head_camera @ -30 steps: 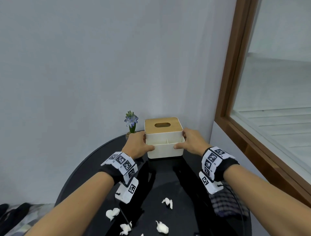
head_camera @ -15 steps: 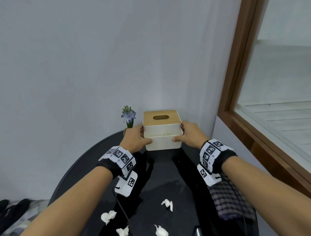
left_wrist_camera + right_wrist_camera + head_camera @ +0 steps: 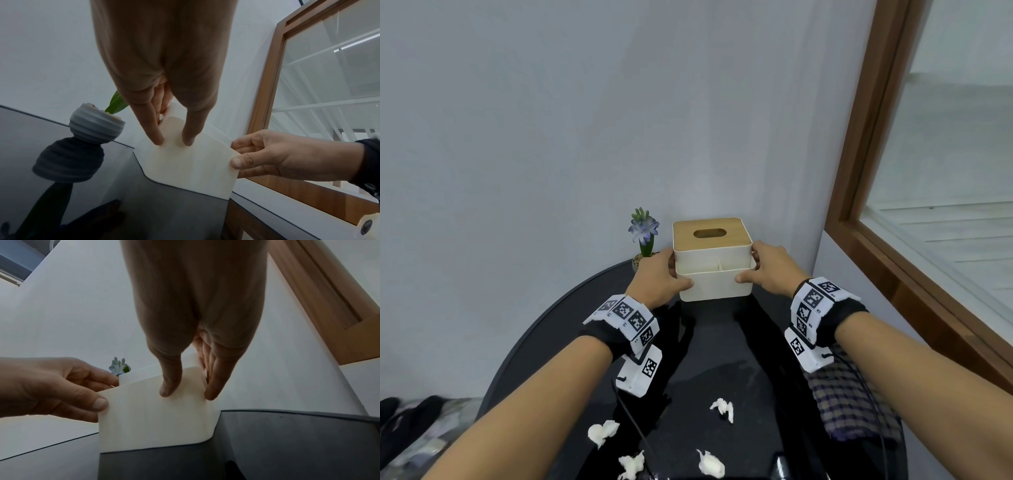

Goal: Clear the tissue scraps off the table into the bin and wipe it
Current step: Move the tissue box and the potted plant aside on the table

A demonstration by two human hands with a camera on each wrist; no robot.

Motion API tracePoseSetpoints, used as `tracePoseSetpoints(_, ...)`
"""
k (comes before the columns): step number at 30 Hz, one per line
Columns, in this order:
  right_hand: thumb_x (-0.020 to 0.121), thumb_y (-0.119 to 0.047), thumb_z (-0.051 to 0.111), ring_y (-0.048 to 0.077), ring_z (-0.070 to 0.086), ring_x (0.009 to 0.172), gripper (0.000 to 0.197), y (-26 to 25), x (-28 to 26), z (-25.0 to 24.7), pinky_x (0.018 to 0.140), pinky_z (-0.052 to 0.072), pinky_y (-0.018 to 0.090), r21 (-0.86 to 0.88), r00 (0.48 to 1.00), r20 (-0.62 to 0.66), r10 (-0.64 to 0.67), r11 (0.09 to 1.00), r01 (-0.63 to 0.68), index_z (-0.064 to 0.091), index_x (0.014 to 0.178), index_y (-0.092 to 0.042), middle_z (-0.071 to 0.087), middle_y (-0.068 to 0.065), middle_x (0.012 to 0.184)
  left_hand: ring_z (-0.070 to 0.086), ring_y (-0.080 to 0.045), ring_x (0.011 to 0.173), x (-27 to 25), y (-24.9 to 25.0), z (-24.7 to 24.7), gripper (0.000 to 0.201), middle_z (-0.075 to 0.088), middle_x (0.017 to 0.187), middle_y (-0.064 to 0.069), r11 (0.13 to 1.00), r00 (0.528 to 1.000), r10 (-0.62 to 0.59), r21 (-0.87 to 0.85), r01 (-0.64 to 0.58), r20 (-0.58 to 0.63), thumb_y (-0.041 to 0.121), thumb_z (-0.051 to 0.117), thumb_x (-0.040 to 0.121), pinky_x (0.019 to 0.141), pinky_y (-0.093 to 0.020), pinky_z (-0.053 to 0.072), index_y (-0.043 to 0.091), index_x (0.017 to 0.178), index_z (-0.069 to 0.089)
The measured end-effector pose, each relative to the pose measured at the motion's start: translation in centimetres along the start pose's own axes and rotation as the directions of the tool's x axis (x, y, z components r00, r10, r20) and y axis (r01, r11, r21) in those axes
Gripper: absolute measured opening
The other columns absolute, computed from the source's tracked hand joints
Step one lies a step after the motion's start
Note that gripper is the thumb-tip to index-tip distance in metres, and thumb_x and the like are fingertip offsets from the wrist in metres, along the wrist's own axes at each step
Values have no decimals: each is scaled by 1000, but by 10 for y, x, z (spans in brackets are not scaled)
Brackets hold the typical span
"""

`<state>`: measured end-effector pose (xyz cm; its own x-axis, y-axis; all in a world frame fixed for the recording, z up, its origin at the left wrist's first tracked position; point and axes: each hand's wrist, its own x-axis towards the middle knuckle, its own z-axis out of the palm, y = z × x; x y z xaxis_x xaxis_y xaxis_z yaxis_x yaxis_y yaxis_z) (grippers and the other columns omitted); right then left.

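Now both hands [image 3: 717,275] around tissue box [image 3: 713,260]

Potted blue flower [image 3: 644,230] by wall; wood-framed window [image 3: 873,219] right; dark shoes [image 3: 400,409] on floor.

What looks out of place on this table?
Four crumpled tissue scraps lie scattered on the near part of the black table. Both hands grip the upright tissue box; nothing spilled or damaged.

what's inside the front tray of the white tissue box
The tissue box front tray shows only a divider, no contents visible. Both hands grip its sides; the tray floor is hidden.
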<state>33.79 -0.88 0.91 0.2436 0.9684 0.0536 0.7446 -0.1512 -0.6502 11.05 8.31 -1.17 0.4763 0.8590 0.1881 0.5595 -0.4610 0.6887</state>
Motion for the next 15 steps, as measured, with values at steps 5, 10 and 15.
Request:
tracePoseSetpoints(5, 77, -25, 79, 18, 58, 92, 55, -1, -1, 1, 77, 43, 25, 0, 1000, 6, 10, 1000, -10, 52, 123, -12, 61, 6, 118, 68, -13, 94, -1, 0, -1, 52, 68, 113, 0, 1000, 1000, -9, -4, 9, 23, 24, 79, 73, 86, -34, 56, 13, 119, 58)
tracePoseSetpoints(10, 80, -23, 76, 18, 58, 95, 54, -4, -5, 2, 81, 44, 25, 1, 1000, 15, 8, 1000, -8, 51, 127, -12, 61, 7, 123, 67, -15, 96, -5, 4, -3, 48, 68, 112, 0, 1000, 1000, -21, -13, 21, 23, 20, 77, 74, 87, -31, 54, 12, 118, 59)
tracePoseSetpoints(15, 84, -23, 71, 19, 60, 93, 49, -4, -12, 0, 80, 44, 25, -21, 1000, 0, 21, 1000, -21, 51, 128, -11, 63, 9, 119, 67, -12, 95, -10, 5, -4, 54, 69, 111, 3, 999, 997, -45, -27, 47, 67, 25, 78, 70, 89, -35, 56, 17, 119, 58)
